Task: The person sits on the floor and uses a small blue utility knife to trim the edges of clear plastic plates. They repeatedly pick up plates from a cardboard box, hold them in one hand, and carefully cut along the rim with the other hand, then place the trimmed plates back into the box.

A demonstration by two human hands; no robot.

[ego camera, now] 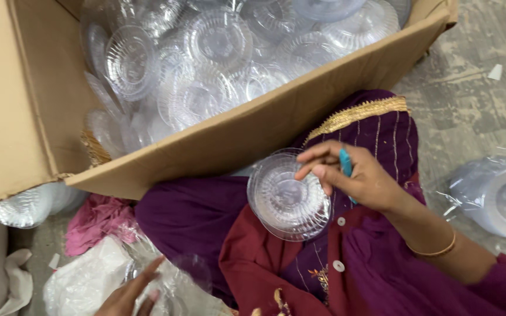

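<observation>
most bowls [218, 64] sit loose in the box [253, 131] — one small stack [288, 199] on my lap, right hand [358, 178] pinching its rim beside a blue tool [345, 162]; left hand [130, 292] open, reaching into plastic wrap [89, 278].

The floor [469, 99] is bare grey concrete, rough and stained, lit evenly by soft light. A small white scrap [495, 72] lies on it at the upper right. A large brown cardboard box [24, 105] fills the upper left, its flaps open. Beside it on the floor lie a pink cloth [98, 219], crumpled white plastic bags [83, 281] and a clear plastic wrapper [499, 193] at the right edge.
</observation>
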